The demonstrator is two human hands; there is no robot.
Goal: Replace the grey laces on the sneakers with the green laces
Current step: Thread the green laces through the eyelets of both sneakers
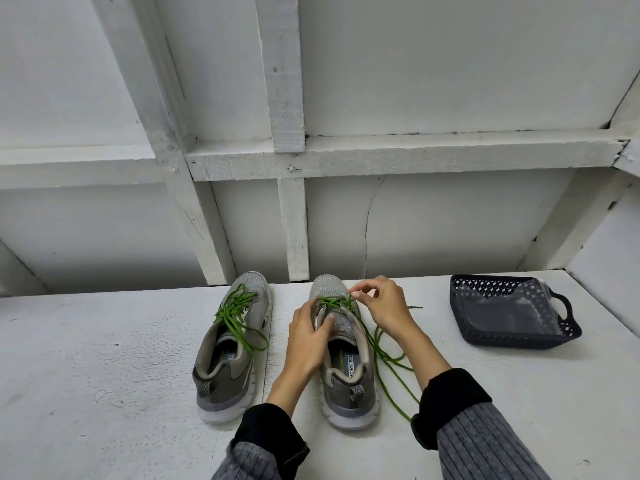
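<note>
The thin, round green cord lace (381, 355) is crossing only the lowest eyelets of the right-hand grey mesh sneaker (346, 348), and the rest of it is trailing in loose loops on the white painted tabletop (104, 358), below and to the right of the working fingers. The right hand (381, 306) is pinching the lace between thumb and forefinger near the toe-end eyelets, its other fingers curling loosely above. The left hand (308, 337) is gripping the shoe's tongue and eyelet edge, thumb pressing on the inside, steadying the upper. The lace looks light, limp and apt to tangle, so it is probably best taken close to its stiff tip for threading. The sneaker looks soft and light, likely to slide unless held. Left of the gripping fingers, the other grey mesh sneaker (232, 344) is already carrying a green lace, loosely tied. Well right of the pinching fingers, a dark perforated plastic basket (568, 332) is holding a clear bag.
</note>
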